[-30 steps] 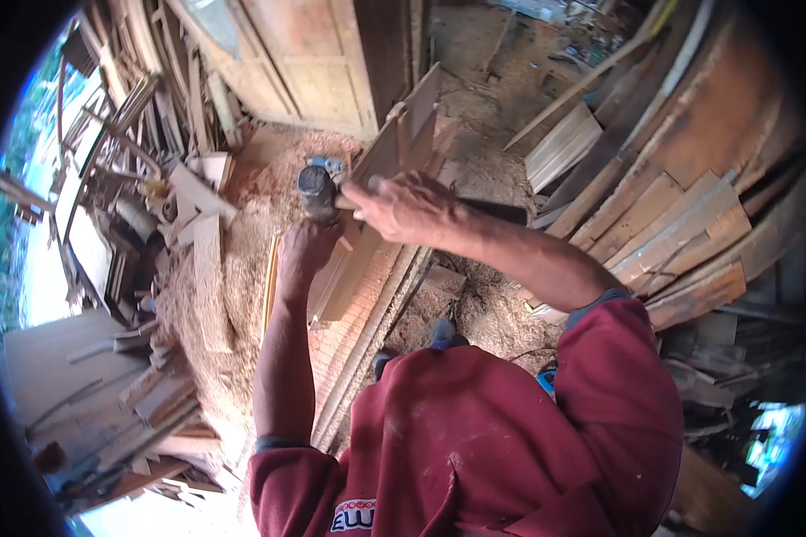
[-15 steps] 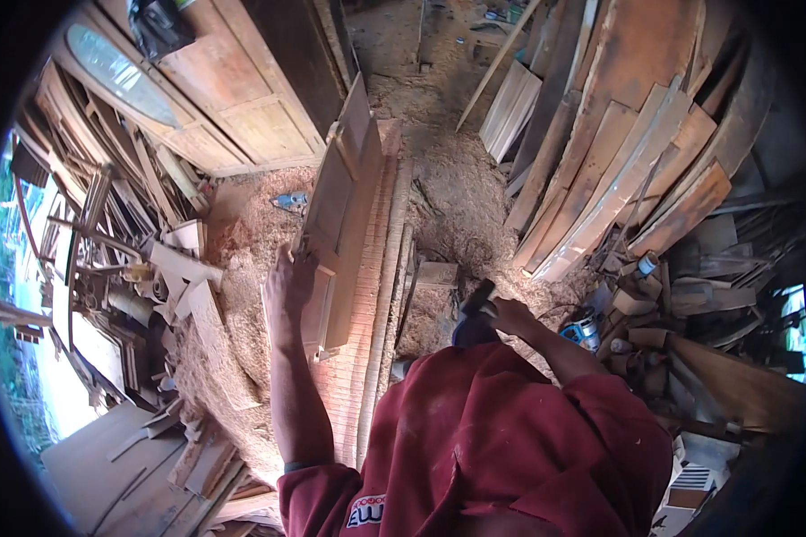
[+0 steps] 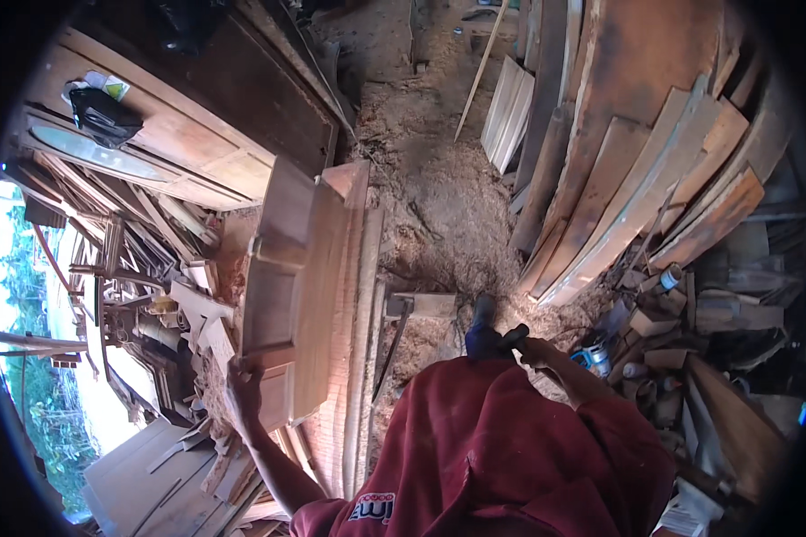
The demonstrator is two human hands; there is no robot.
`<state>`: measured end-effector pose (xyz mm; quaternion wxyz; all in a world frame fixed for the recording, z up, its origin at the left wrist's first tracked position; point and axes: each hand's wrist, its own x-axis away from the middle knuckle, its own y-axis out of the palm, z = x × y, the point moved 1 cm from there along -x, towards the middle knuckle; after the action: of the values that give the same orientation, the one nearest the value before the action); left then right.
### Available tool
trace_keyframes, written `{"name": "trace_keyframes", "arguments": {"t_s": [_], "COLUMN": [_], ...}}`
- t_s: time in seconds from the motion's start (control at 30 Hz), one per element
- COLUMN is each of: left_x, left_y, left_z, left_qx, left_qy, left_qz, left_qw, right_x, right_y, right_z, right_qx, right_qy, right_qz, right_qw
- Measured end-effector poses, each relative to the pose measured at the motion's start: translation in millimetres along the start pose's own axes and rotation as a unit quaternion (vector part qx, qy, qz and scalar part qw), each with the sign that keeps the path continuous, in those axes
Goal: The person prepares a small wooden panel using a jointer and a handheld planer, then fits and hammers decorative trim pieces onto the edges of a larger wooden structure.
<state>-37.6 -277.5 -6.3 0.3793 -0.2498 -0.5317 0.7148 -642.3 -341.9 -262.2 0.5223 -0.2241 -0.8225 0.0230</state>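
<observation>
A panelled wooden door leaf [image 3: 309, 295] stands on its long edge on a planked wooden bench [image 3: 349, 376], tilted to the left. My left hand [image 3: 244, 383] is closed on its near left edge. In my right hand [image 3: 537, 354], close to my body on the right, is a hammer with a dark head [image 3: 514, 336]; its handle is mostly hidden by my fingers. A dark shoe [image 3: 482, 327] shows just beyond the hammer.
Long boards [image 3: 600, 197] lean along the right side. Larger doors [image 3: 179, 125] stand at the far left, with offcuts [image 3: 201, 313] below them. Wood shavings [image 3: 430, 215] cover the floor. A blue power tool [image 3: 593, 360] lies to the right, near scrap wood.
The door leaf has tipped further to the left, showing more of its edge. My left hand has moved left and nearer with it. The hammer has shifted slightly right and nearer.
</observation>
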Motion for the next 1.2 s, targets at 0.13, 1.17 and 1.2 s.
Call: {"name": "trace_keyframes", "arguments": {"t_s": [0.13,1.17,1.2], "left_x": [-14,368,397], "left_y": [17,134,149], "left_z": [-19,-334,-342], "left_qx": [0.036,-0.071,-0.086], "left_qy": [-0.027,-0.597,-0.607], "left_qz": [-0.006,0.009,0.029], "left_qw": [0.999,0.799,0.789], "right_x": [-40,-85,-95], "right_y": [-52,-43,-46], "right_z": [50,-281,-280], "right_qx": [-0.017,0.484,0.513], "right_qy": [0.004,-0.344,-0.383], "right_qz": [0.050,0.126,0.114], "right_qw": [0.999,0.794,0.760]}}
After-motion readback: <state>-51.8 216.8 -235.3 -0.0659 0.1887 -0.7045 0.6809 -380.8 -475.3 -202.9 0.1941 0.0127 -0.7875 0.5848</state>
